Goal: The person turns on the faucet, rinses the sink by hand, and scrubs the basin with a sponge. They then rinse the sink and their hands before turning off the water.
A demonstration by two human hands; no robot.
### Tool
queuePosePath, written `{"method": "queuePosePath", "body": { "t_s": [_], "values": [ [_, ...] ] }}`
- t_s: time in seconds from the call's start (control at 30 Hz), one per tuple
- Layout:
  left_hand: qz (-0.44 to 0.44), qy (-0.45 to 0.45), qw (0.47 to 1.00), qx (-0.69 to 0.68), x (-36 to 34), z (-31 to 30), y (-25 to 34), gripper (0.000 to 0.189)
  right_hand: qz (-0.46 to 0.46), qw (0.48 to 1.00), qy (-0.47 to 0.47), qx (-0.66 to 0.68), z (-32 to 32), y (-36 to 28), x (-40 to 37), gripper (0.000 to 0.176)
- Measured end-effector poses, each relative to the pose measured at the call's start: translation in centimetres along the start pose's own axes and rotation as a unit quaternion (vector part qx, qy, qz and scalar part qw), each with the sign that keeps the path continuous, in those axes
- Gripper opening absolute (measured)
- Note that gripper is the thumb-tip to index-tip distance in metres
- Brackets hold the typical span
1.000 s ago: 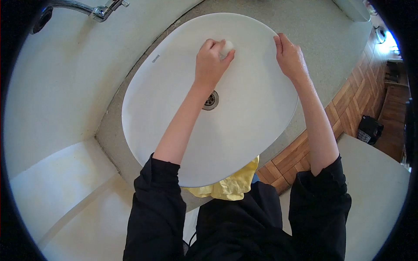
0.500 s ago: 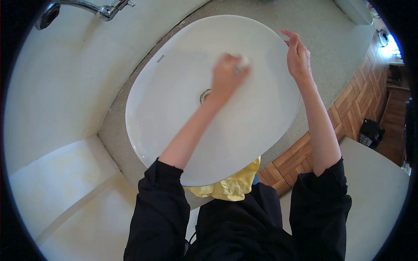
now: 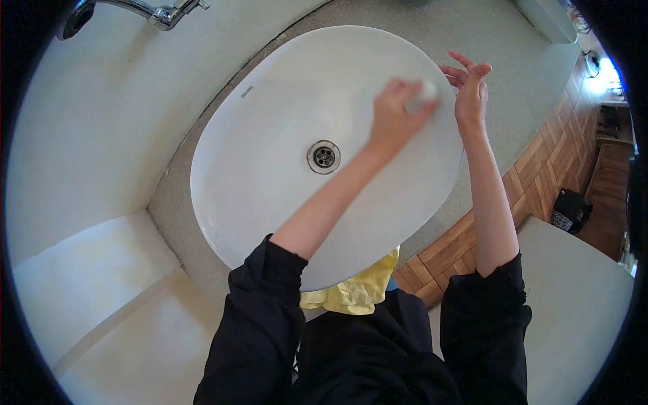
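My left hand (image 3: 399, 115) reaches across the white oval sink (image 3: 270, 196), its fingers closed around a small white rounded object (image 3: 426, 93). Motion blurs both, so I cannot tell what kind of object it is. They are over the right side of the bowl, close to its inner wall. At the sink's right rim is my right hand (image 3: 470, 94), its fingers apart and nothing in it. Those fingertips reach the rim. A metal drain (image 3: 323, 157) shows in the middle of the bowl.
A chrome tap (image 3: 162, 13) juts from the wall at top left. Yellow cloth (image 3: 361, 290) hangs beneath the sink's near edge, in front of my body. The grey counter (image 3: 499, 128) surrounds the sink, with wooden floor (image 3: 540, 155) beyond and a black bag (image 3: 571, 210) on it.
My left hand has moved right across the bowl with the white object, uncovering the drain. My right hand has turned slightly at the rim, its thumb and fingers spread wider.
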State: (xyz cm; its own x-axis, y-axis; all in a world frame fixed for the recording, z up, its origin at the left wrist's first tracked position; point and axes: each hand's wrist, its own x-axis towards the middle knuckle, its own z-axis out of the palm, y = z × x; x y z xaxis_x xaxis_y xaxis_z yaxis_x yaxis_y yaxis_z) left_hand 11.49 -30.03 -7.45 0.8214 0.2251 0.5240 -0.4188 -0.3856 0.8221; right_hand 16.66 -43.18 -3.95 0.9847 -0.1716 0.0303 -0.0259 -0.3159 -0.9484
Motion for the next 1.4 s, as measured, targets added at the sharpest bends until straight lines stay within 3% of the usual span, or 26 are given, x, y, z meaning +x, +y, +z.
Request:
{"method": "queuePosePath", "body": {
  "t_s": [0.07,0.17,0.27,0.4,0.5,0.63,0.83,0.97,1.1,1.2,1.33,1.4],
  "values": [
    [0.008,-0.038,0.998,-0.053,-1.4,0.1,1.2,0.032,0.007,1.000,-0.001,0.014,0.1,-0.1,0.0,0.097],
    [0.015,-0.001,0.998,0.062,2.3,-1.0,-1.5,0.032,-0.009,1.000,-0.002,0.008,0.0,-0.1,-0.2,0.097],
    [0.010,0.063,0.996,0.057,4.7,-1.5,-1.5,0.032,-0.015,1.000,-0.004,0.012,0.0,-0.4,-0.2,0.098],
    [0.006,-0.016,0.999,-0.032,-0.6,0.6,0.7,0.032,0.024,0.997,-0.007,0.071,-0.1,-0.5,-0.3,0.101],
    [0.040,-0.010,0.999,0.022,2.0,-0.2,-0.2,0.032,0.020,0.998,-0.009,0.057,-0.1,-0.7,-0.5,0.103],
    [0.042,0.075,0.996,0.025,4.9,-0.4,-0.8,0.031,0.016,0.998,0.001,0.053,0.0,-0.5,-0.6,0.104],
    [0.058,0.024,0.998,0.001,1.9,0.5,0.3,0.030,0.008,0.999,-0.007,0.034,-0.2,-0.2,-0.3,0.104],
    [0.009,0.095,0.995,0.042,4.2,-0.3,-0.5,0.030,0.017,0.999,-0.010,0.038,-0.1,-0.3,-0.3,0.103],
    [0.056,0.040,0.998,0.001,0.7,1.4,0.6,0.030,0.015,1.000,-0.011,0.013,-0.1,-0.7,-0.4,0.102],
    [0.086,0.023,0.994,0.060,3.2,0.7,-1.0,0.031,0.022,1.000,-0.014,0.013,-0.1,-0.1,0.0,0.101],
    [0.106,0.091,0.976,0.165,9.6,-2.7,-1.8,0.032,0.008,1.000,-0.001,-0.005,-0.2,-0.5,-0.4,0.100],
    [0.051,0.088,0.982,0.160,10.4,-3.9,-1.7,0.032,0.007,1.000,0.001,-0.007,-0.2,-0.3,-0.5,0.099]
  ]
}}
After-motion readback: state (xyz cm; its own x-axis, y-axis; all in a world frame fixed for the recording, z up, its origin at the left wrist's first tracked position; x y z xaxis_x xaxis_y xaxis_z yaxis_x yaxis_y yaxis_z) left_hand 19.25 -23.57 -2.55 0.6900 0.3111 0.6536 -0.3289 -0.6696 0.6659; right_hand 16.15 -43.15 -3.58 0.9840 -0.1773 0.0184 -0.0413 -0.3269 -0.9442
